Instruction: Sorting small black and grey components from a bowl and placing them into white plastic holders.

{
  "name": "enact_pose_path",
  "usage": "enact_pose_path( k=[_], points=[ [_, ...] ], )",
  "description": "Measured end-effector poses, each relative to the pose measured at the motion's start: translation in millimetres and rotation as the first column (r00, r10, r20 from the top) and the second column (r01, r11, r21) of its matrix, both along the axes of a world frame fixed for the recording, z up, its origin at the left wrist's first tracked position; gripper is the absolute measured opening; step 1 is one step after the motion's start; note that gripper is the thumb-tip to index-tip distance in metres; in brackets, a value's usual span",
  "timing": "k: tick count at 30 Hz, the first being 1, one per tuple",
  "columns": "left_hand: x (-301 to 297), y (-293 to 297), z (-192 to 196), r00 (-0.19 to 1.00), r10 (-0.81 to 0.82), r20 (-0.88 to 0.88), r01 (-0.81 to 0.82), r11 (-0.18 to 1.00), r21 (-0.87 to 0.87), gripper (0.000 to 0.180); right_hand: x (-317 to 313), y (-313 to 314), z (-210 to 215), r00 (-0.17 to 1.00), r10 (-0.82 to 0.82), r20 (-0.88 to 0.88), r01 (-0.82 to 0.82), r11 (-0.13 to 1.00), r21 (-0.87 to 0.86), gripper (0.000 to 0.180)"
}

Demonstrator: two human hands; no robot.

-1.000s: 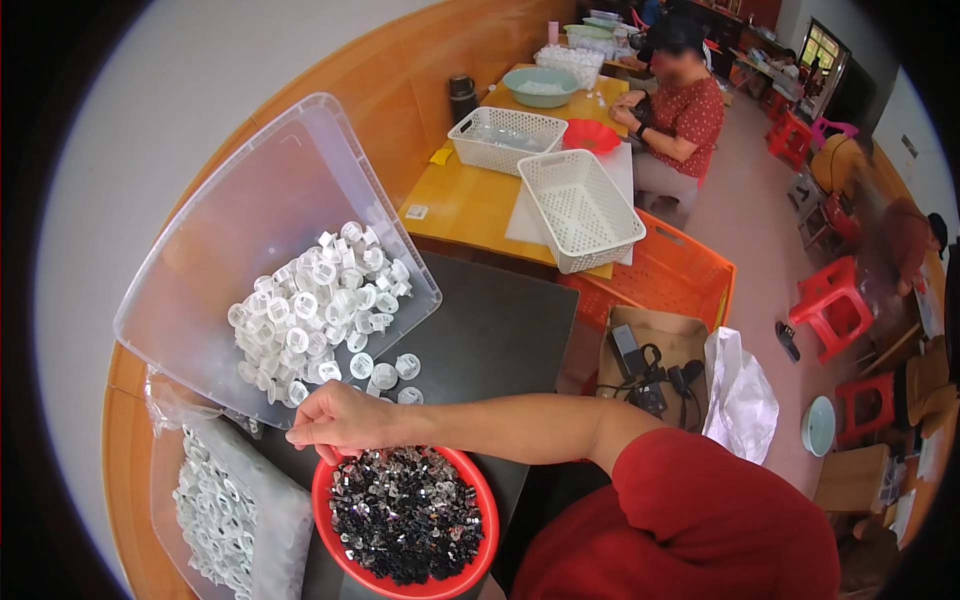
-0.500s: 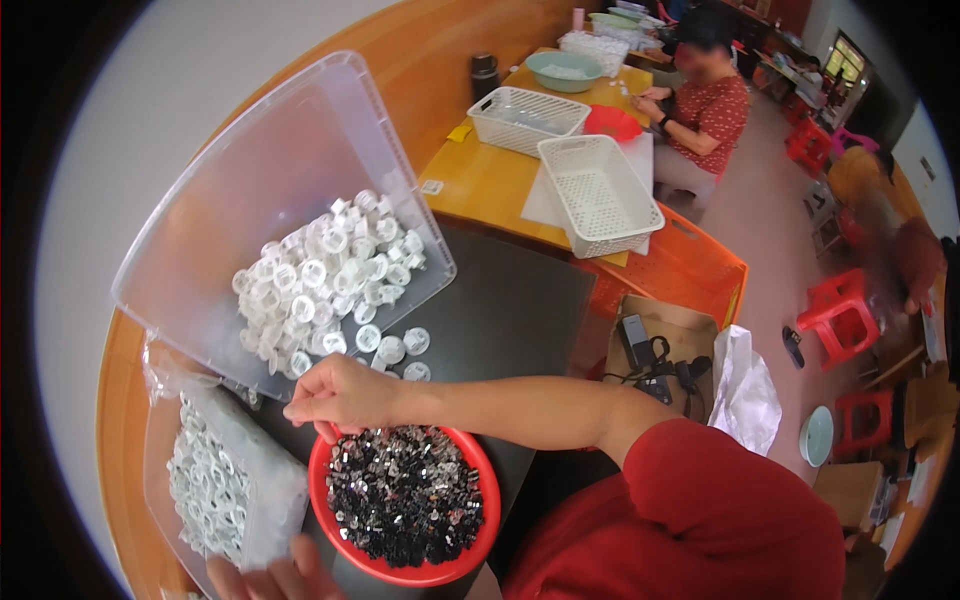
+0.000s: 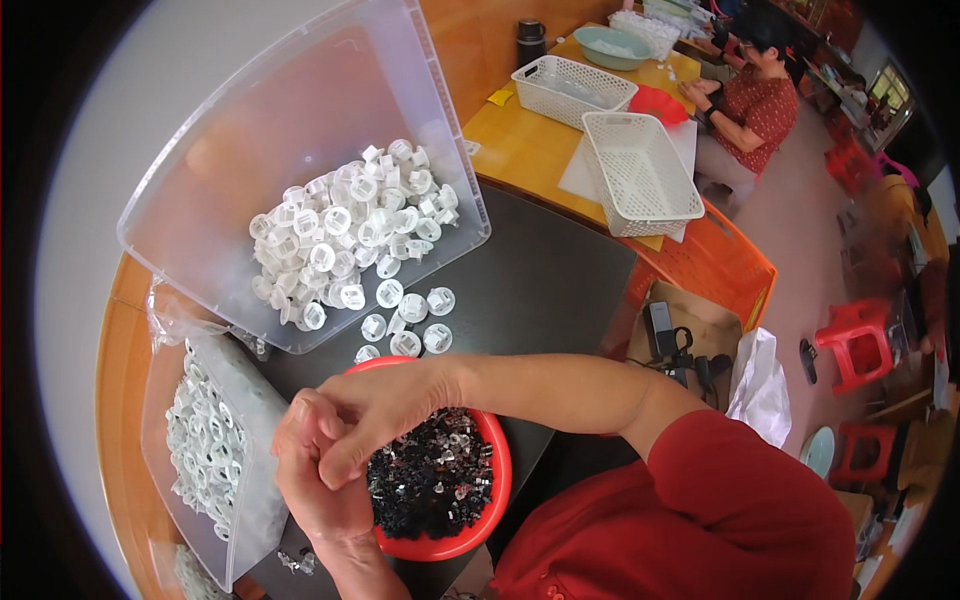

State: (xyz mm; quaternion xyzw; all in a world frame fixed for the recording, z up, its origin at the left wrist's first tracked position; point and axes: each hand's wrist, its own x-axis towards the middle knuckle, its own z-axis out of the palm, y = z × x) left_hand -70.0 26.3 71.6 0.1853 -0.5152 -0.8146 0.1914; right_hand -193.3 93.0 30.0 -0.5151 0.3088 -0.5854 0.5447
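My right hand [image 3: 375, 405] reaches across from the right in a red sleeve and lies over my left hand [image 3: 315, 480], which comes up from the lower edge. Both meet with fingers curled over the left rim of a red bowl [image 3: 497, 480] full of small dark parts [image 3: 430, 480]. What they hold between them is hidden. A tilted clear tub [image 3: 250, 130] behind them holds a heap of white plastic caps [image 3: 345, 225]. Several caps [image 3: 405, 320] lie loose on the black table [image 3: 540, 290]. A clear bag of white parts [image 3: 205, 450] lies at the left.
Behind the black table stands a yellow table [image 3: 520, 150] with two white baskets [image 3: 640, 170], a teal bowl [image 3: 610, 45] and a black flask [image 3: 530, 40]. Another person [image 3: 750, 100] sits there. An orange crate [image 3: 715, 260] and red stools [image 3: 855, 335] stand at the right.
My left hand has come up from the lower edge and joined my right hand, which shifted slightly down and left over the bowl's rim.
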Motion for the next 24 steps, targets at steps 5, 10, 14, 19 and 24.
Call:
enact_pose_path(
  k=[5, 10, 14, 19, 24],
  points=[
    [-6, 7, 2, 0.999, 0.040, -0.001, -0.040, 0.997, 0.066, 0.023, 5, 4, 0, 0.996, -0.088, 0.011, 0.087, 0.995, 0.045, 0.037],
    [-7, 8, 1, 0.996, 0.052, -0.076, -0.043, 0.992, 0.118, 0.022, 8, -2, -10, 0.987, -0.152, 0.057, 0.156, 0.986, -0.065, 0.038],
    [-3, -4, 1, 0.992, -0.083, -0.095, 0.095, 0.988, 0.125, 0.024, 13, -8, -13, 0.982, -0.163, 0.094, 0.167, 0.986, -0.029, 0.040],
    [-7, 0, 6, 0.986, 0.002, -0.165, 0.010, 0.997, 0.072, 0.042, 14, -7, -12, 0.988, -0.085, 0.129, 0.097, 0.991, -0.093, 0.045],
    [-8, 7, 5, 0.973, -0.091, -0.213, 0.086, 0.996, -0.036, 0.038, 9, -5, -5, 0.992, -0.110, 0.055, 0.113, 0.991, -0.066, 0.044]
  ],
)
